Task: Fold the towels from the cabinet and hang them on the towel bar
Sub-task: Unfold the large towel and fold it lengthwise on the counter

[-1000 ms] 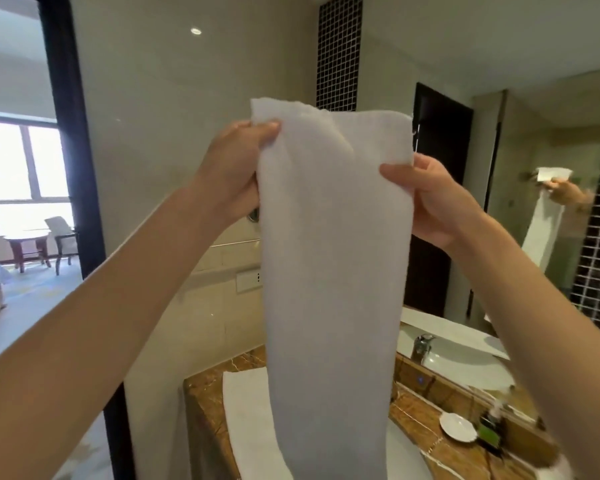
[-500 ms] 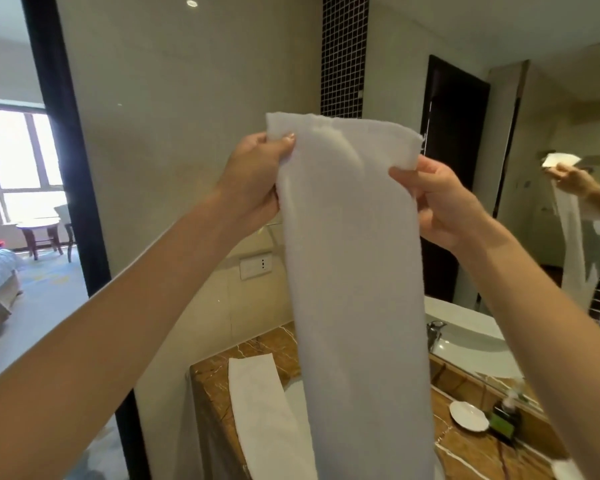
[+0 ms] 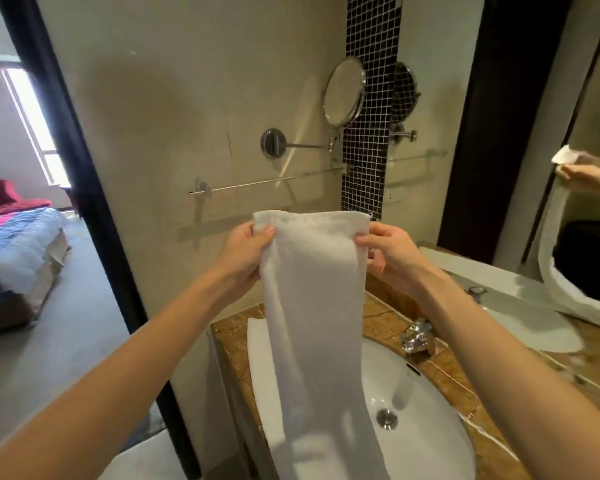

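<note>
At the far left, through a dark-framed doorway, a bed [image 3: 14, 237] with a blue cover and red cushions stood in the next room.

The left hand [image 3: 245, 258] reached forward, and its grip was clamped on the upper left corner of a towel [image 3: 312, 306], with the thumb pressed against the front of the cloth and the fingers hidden behind it. On the beige wall above, a thin chrome towel bar [image 3: 267, 181] ran across, bare, apart from the towel's top edge.

The towel was white and softly napped, folded lengthwise into a long narrow band. Its top edge was stretched nearly level between the two hands. It hung straight down in front of the person, over the surface's edge and the left part of the sink, and ran out of view at the bottom. A second white towel [image 3: 258, 368], also a narrow strip, lay flat on the brown marble surface [image 3: 440, 372], partly behind the hanging one.

The right hand [image 3: 392, 258] pinched the upper right corner, its grip closed on the cloth. Below it sat a white sink [image 3: 430, 417] with a chrome faucet [image 3: 417, 336]. A round swing-arm mirror [image 3: 343, 91] hung above, and a wall mirror [image 3: 548, 98] at the right reflected the towel.
</note>
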`<control>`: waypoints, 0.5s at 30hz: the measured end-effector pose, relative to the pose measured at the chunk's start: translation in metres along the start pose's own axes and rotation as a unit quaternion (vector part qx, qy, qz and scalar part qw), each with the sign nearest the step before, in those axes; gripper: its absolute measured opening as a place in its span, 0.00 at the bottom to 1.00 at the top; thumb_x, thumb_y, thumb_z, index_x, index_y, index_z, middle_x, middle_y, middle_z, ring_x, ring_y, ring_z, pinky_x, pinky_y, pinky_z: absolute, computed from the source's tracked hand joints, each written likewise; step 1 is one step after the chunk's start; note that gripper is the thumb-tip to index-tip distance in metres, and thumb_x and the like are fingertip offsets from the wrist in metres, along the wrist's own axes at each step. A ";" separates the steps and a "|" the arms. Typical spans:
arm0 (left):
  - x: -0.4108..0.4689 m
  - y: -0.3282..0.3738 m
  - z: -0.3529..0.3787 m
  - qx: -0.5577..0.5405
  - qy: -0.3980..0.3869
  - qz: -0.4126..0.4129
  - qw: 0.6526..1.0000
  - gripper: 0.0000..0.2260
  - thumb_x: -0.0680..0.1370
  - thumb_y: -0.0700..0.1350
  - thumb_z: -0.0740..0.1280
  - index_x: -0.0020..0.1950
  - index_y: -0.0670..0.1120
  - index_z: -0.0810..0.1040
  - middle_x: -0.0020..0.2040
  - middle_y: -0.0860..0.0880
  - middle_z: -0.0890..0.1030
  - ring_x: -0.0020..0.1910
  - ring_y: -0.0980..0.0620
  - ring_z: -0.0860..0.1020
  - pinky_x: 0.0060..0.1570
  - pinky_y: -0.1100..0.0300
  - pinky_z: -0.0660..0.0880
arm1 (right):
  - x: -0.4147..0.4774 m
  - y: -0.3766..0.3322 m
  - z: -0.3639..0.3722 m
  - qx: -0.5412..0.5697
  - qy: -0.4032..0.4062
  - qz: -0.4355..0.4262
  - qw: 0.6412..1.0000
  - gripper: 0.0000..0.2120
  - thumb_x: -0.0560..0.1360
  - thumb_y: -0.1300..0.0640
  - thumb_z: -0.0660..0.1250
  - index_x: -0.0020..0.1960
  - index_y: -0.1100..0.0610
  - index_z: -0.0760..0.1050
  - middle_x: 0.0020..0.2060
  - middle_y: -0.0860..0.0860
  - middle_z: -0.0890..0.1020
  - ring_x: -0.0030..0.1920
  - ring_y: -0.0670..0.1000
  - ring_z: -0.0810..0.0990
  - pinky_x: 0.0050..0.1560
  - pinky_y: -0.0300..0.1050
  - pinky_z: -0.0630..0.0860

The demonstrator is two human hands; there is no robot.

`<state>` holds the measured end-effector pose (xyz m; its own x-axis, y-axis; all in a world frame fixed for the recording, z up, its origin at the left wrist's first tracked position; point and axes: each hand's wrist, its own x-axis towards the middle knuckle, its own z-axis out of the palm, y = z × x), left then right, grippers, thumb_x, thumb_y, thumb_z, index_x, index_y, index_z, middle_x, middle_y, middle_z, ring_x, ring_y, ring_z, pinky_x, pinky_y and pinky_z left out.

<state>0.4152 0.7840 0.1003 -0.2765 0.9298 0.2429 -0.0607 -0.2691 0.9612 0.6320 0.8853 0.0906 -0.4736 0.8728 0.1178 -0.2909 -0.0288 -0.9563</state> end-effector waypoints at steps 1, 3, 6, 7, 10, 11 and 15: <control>0.003 -0.007 -0.004 -0.001 0.004 -0.002 1.000 0.08 0.81 0.41 0.61 0.49 0.45 0.80 0.39 0.49 0.85 0.36 0.54 0.82 0.32 0.63 0.77 | 0.008 0.008 0.000 -0.006 0.001 0.003 1.000 0.09 0.74 0.68 0.67 0.53 0.63 0.79 0.51 0.58 0.82 0.50 0.54 0.82 0.43 0.47 0.80; 0.008 -0.019 -0.011 -0.008 0.012 -0.007 1.000 0.08 0.80 0.40 0.61 0.50 0.44 0.80 0.40 0.50 0.85 0.37 0.54 0.82 0.34 0.63 0.78 | 0.023 0.023 0.002 -0.022 0.005 0.010 1.000 0.10 0.72 0.70 0.67 0.51 0.62 0.79 0.49 0.57 0.82 0.51 0.55 0.81 0.44 0.47 0.79; 0.018 -0.035 -0.023 -0.009 0.023 -0.026 0.999 0.08 0.81 0.40 0.60 0.53 0.42 0.79 0.42 0.49 0.85 0.39 0.54 0.82 0.37 0.62 0.79 | 0.041 0.041 0.007 -0.016 0.001 0.028 0.999 0.12 0.72 0.68 0.69 0.55 0.63 0.78 0.47 0.58 0.82 0.44 0.54 0.82 0.37 0.45 0.79; 0.021 -0.041 -0.027 -0.010 0.027 -0.035 0.999 0.08 0.81 0.40 0.60 0.53 0.42 0.79 0.42 0.49 0.85 0.39 0.54 0.82 0.37 0.62 0.78 | 0.046 0.047 0.009 -0.018 -0.004 0.035 0.999 0.13 0.72 0.67 0.70 0.56 0.63 0.78 0.46 0.58 0.82 0.42 0.53 0.83 0.34 0.44 0.79; 0.034 -0.060 -0.042 0.005 0.046 -0.062 0.997 0.08 0.81 0.42 0.60 0.51 0.44 0.79 0.40 0.50 0.85 0.38 0.54 0.82 0.35 0.62 0.78 | 0.064 0.064 0.015 -0.039 -0.021 0.043 0.998 0.12 0.74 0.63 0.70 0.57 0.64 0.78 0.47 0.58 0.84 0.42 0.53 0.84 0.38 0.44 0.80; 0.039 -0.067 -0.048 0.008 0.058 -0.072 0.996 0.08 0.81 0.43 0.60 0.50 0.44 0.79 0.40 0.50 0.84 0.37 0.54 0.81 0.36 0.61 0.77 | 0.070 0.071 0.017 -0.041 -0.029 0.047 0.998 0.12 0.74 0.63 0.70 0.57 0.64 0.78 0.47 0.58 0.84 0.44 0.53 0.85 0.39 0.45 0.80; 0.069 -0.099 -0.074 -0.029 0.061 -0.111 0.991 0.08 0.81 0.41 0.60 0.51 0.43 0.79 0.43 0.46 0.84 0.40 0.51 0.82 0.43 0.56 0.78 | 0.098 0.093 0.026 -0.048 -0.069 0.068 0.994 0.12 0.75 0.61 0.69 0.56 0.66 0.79 0.48 0.58 0.85 0.47 0.56 0.84 0.43 0.45 0.81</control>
<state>0.3311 0.8561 0.0126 -0.3644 0.9312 0.0045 -0.1882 -0.0784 0.9790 0.5364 0.9557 0.0199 -0.6139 0.7893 0.0150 -0.1393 -0.0896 -0.9862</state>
